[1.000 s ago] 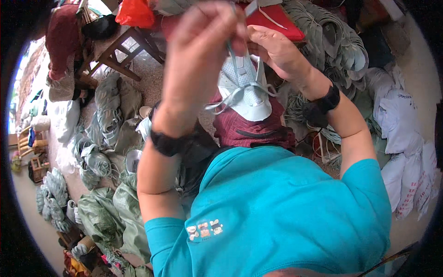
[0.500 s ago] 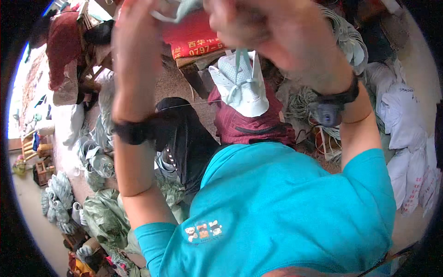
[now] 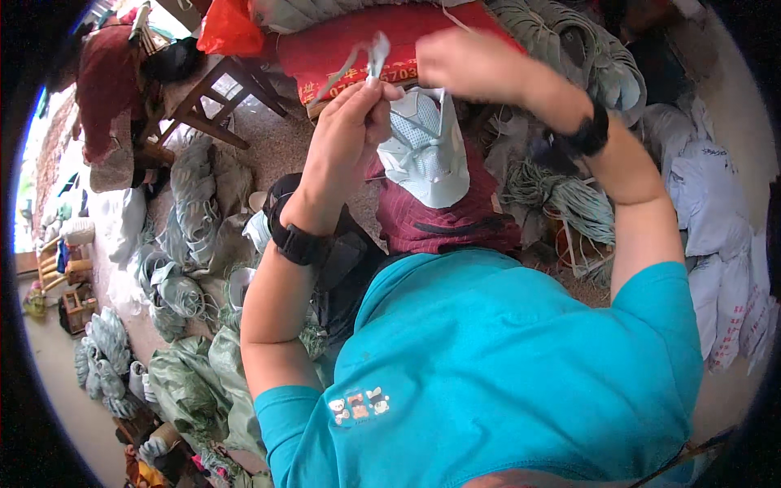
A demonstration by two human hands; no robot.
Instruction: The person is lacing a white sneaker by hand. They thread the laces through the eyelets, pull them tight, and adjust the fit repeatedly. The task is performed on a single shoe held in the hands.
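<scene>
A white shoe upper (image 3: 425, 167) with pale grey-green laces rests on a maroon cloth (image 3: 443, 224) over my lap, its toe toward me. My left hand (image 3: 346, 130) is closed in a pinch above the upper's left side. From between its thumb and fingers a pale shoelace (image 3: 377, 55) sticks up, bent into a loop, with a strand trailing left. My right hand (image 3: 464, 65) is raised beyond the upper's right side. It is smeared by motion, so its fingers and anything in them cannot be made out.
A red printed sack (image 3: 342, 53) lies on a low wooden surface ahead. Bundles of pale uppers and laces (image 3: 569, 199) lie to the right, beside white sacks (image 3: 720, 211). On the left are a wooden stool (image 3: 215, 102), more grey bundles (image 3: 191, 183) and green plastic sacks (image 3: 191, 382).
Both hands have come down from the top edge. My left hand has moved right and nearer the upper, with the lace loop now showing above it. The lace rising from the upper has dropped.
</scene>
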